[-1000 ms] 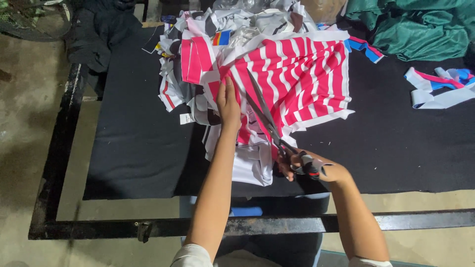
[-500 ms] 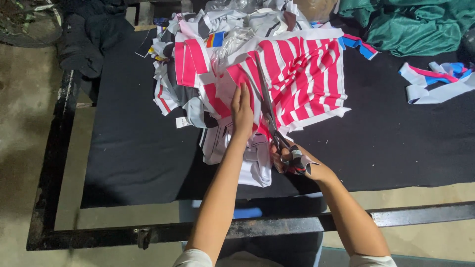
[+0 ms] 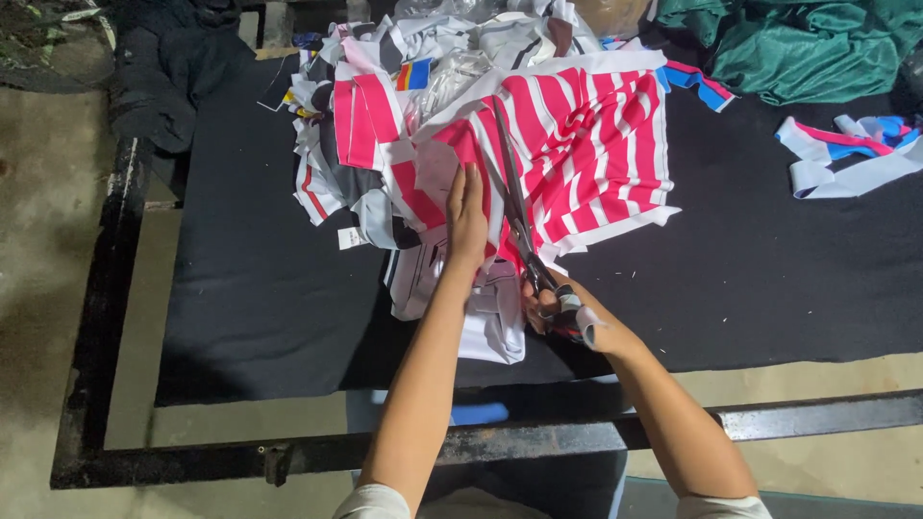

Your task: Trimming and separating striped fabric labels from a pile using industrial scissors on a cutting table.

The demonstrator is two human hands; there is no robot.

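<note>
Running along the near side, a black metal frame rail (image 3: 538, 437) borders the worktable, with a tan strip of board between it and the black cloth cover (image 3: 260, 308) that spreads over the top; to the left of the arms this dark cover lies bare and wide, and to the right another open stretch reaches toward the far edge; both forearms come up from the bottom of the view, close together; the right hand (image 3: 562, 312) is clenched around the handles of a pair of long scissors (image 3: 519, 216), whose blades point away from the person and lie over the cloth, though whether they are parted or closed cannot be told; just left of the blades the left hand (image 3: 466, 216) lies flat and unclenched, fingers straight, palm pressing down on the pink-and-white striped fabric (image 3: 586, 144), holding nothing; this fabric sits at the middle of the table, broad pink bands alternating with narrow white ones, its right and lower edges trimmed in white and slightly ragged; under and left of it spreads a heap of white, grey and pink offcuts (image 3: 356, 183); farther right, well apart, lie loose white, pink and blue strips (image 3: 851, 154); at the far right corner rests crumpled green cloth (image 3: 798, 48), and at the far left a dark bundle (image 3: 168, 67).
</note>
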